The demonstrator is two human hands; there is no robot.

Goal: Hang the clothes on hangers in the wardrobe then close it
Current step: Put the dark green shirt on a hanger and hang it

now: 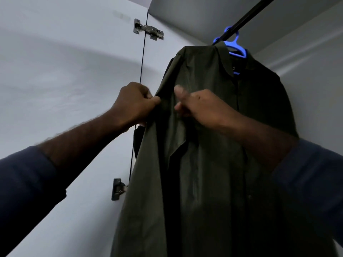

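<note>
A dark olive-green shirt (213, 145) hangs on a blue plastic hanger (236, 46), whose hook sits on the black wardrobe rail (246, 16). My left hand (133, 104) pinches the shirt's left edge at shoulder height, fingers curled round the cloth. Just to the right, my right hand (200, 106) grips the fabric on the shirt's front, thumb raised. A darker garment (138, 141) shows partly behind the shirt's left side.
The open white wardrobe door (65, 89) stands on the left, held by an upper metal hinge (148, 30) and a lower hinge (117, 189). The wardrobe's pale inner wall (311, 71) runs on the right, close to the shirt.
</note>
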